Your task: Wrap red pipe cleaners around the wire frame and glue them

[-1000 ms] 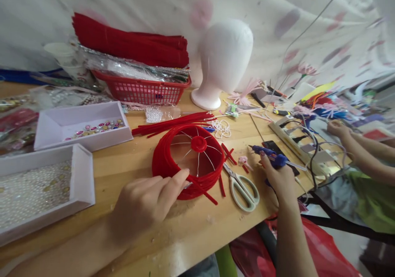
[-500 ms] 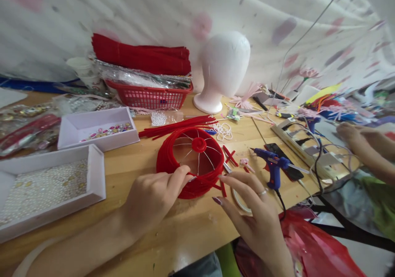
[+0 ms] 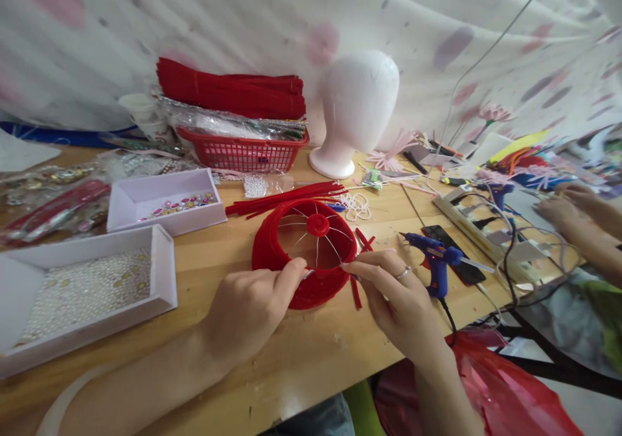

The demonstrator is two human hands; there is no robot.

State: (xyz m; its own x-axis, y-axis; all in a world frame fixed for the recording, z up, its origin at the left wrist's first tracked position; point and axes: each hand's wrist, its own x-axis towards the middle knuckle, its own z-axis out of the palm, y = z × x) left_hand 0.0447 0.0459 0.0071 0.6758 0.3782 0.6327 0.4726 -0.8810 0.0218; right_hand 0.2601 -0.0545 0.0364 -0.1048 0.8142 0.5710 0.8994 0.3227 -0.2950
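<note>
A round red wire frame wrapped in red pipe cleaner point(image 3: 291, 254) sits on the wooden table point(image 3: 311, 352), with thin metal spokes and a red hub in its middle. My left hand point(image 3: 247, 313) presses thumb and fingers against its near rim. My right hand point(image 3: 393, 297), wearing a ring, pinches the loose end of the red pipe cleaner point(image 3: 354, 285) at the frame's right side. A blue glue gun point(image 3: 432, 258) stands on the table just right of my right hand.
Two white trays hold pearls point(image 3: 92, 293) and coloured gems point(image 3: 165, 203). A red basket point(image 3: 243, 151) with red pipe cleaners and a white foam head point(image 3: 354, 105) stand behind. Another person's hands point(image 3: 573, 206) work at the right, near a power strip point(image 3: 486, 229) and cables.
My right hand set the glue gun down on the table and came left to the frame, pinching the loose pipe cleaner end. My left hand stayed on the rim.
</note>
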